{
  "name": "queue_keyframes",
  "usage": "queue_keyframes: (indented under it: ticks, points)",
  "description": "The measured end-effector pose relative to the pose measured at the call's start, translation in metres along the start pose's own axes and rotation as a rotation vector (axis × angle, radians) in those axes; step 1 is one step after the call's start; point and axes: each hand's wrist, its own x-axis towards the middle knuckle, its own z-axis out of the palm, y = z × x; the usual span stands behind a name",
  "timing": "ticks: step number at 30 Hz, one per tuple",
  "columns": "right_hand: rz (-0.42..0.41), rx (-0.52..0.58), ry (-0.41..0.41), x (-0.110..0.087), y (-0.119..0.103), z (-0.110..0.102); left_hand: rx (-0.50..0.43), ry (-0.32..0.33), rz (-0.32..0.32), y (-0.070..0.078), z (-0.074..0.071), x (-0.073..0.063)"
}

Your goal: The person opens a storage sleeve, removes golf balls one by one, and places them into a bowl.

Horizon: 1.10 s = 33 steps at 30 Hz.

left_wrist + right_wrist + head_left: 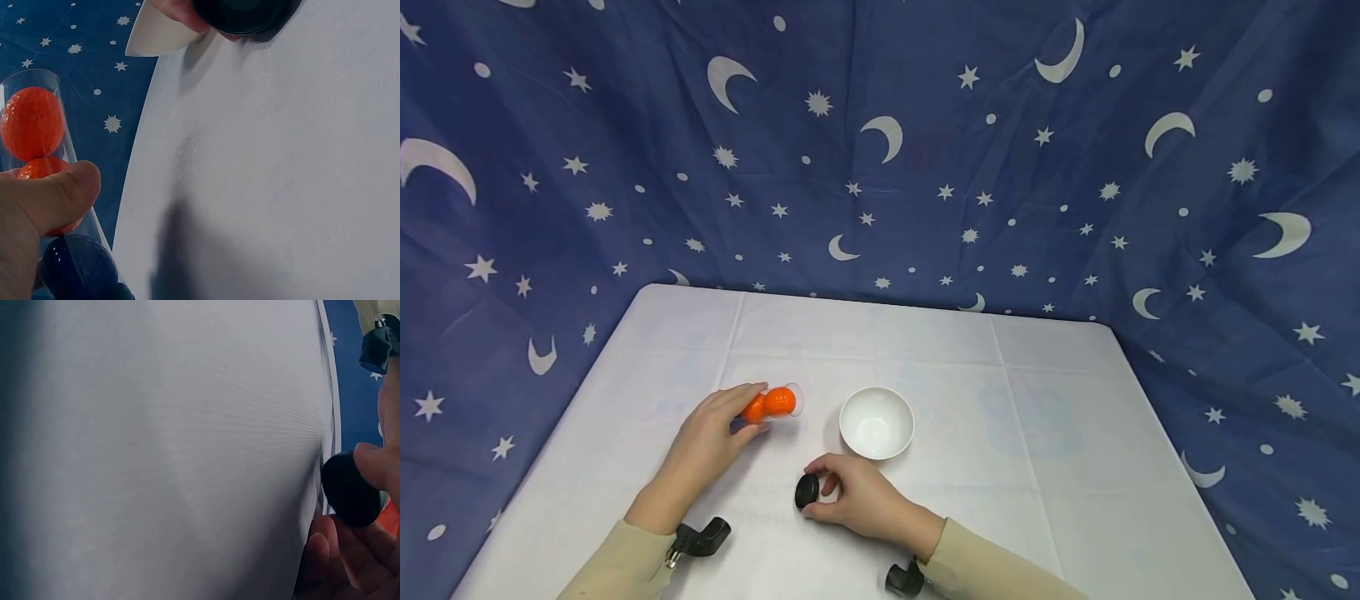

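My left hand (703, 437) grips a clear plastic tube (798, 400) lying on its side above the white table. Inside are two orange balls (32, 124), with dark blue balls (78, 267) behind them in the left wrist view. The tube's open end points right. My right hand (868, 500) pinches a round black cap (807, 492) between thumb and fingers, its flat face turned to the left. A gap separates the cap from the tube, which lies farther back and to the left.
A white bowl (877, 425) stands on the white-covered table (940, 342), just beyond my right hand and right of the tube. A blue cloth (917, 75) with moons and stars hangs behind. Black wrist cameras (702, 537) sit by both sleeves.
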Motion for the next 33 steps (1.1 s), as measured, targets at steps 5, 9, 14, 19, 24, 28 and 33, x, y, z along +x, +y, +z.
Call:
queue_keyframes:
  ticks: [5,9,14,19,24,28,33]
  points:
    - [-0.004,-0.104,-0.007,-0.002,-0.001,-0.001,0.006,-0.013,-0.005,0.001,-0.001,0.0]
    - [0.003,-0.163,-0.02,-0.003,-0.003,-0.001,0.008,-0.016,-0.005,0.002,-0.001,0.0]
    - [-0.001,-0.195,-0.028,-0.003,-0.004,0.0,0.001,-0.015,0.002,0.0,-0.001,0.001]
    - [-0.013,-0.207,-0.026,-0.003,-0.003,-0.001,-0.003,-0.011,0.013,0.0,0.001,0.001]
    - [-0.034,-0.21,-0.017,-0.004,-0.004,-0.001,-0.009,-0.02,0.015,0.001,0.0,0.001]
    - [-0.044,-0.214,-0.013,-0.008,-0.01,-0.005,-0.006,-0.021,0.023,0.003,-0.001,0.002]
    - [-0.065,-0.173,0.044,-0.011,-0.024,-0.021,0.005,-0.003,0.066,0.007,-0.002,0.003]
